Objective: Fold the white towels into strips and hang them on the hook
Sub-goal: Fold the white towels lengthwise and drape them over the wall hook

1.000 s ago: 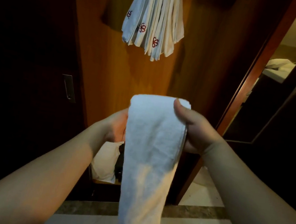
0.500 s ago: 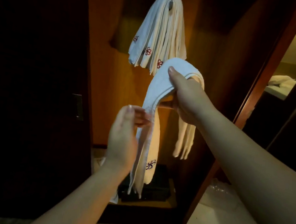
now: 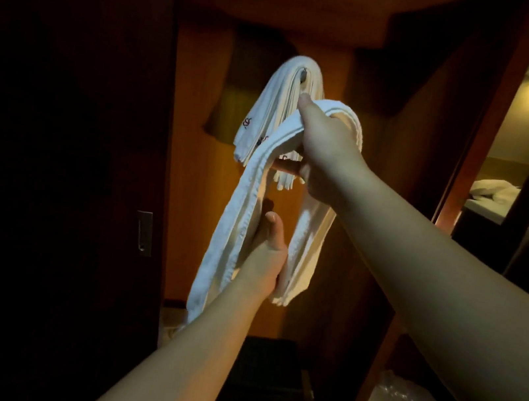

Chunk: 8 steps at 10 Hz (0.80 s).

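Against the orange wooden back panel (image 3: 188, 188) of a dim closet, a metal hook (image 3: 303, 75) sits at about twelve o'clock from the middle of the view, loaded with a bundle of hung white towels (image 3: 270, 111) folded into strips; small red embroidered marks show near their lower ends. Just at four o'clock from the hook, the right hand (image 3: 324, 151) is raised with a folded white towel strip (image 3: 237, 230) draped over its fingers, thumb pressed on top of the fold so the hand grips the cloth. The strip's two halves hang down, one toward seven o'clock, the other straight toward six, and its top fold lies just in front of the hung bundle; whether the two touch is unclear. Between the hanging halves, below the right hand, the left hand (image 3: 265, 252) reaches up, its thumb pointing upward and its fingers hidden behind the near half of the strip, so I cannot tell whether it holds the cloth or only rests against it. At nine o'clock, a dark door (image 3: 53, 167) carries a small metal pull (image 3: 143, 233). At three o'clock, a lit room opening (image 3: 521, 144) shows pale bedding (image 3: 493, 189).
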Motion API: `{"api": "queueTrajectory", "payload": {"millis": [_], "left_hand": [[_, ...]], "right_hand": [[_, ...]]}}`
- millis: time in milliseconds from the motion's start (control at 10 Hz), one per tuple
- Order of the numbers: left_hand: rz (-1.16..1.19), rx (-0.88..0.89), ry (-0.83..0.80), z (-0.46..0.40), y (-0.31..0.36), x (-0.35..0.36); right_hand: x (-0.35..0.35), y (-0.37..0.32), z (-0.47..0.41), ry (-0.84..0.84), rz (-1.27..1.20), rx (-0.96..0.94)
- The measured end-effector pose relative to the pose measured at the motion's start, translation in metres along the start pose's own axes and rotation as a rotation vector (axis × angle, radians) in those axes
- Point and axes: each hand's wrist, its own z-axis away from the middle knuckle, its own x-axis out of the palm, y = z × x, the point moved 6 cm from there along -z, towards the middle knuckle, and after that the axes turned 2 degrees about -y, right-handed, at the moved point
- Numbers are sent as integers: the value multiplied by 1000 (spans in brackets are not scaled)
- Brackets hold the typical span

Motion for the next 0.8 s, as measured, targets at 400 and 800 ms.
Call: {"api": "queueTrajectory", "payload": {"millis": [400, 800], "left_hand": [[906, -135, 144, 2, 34, -19], [756, 42, 75, -23, 68, -49]], "right_hand": [[-67, 76, 20, 194, 245, 29], [-96, 109, 26, 252, -63, 116]]}}
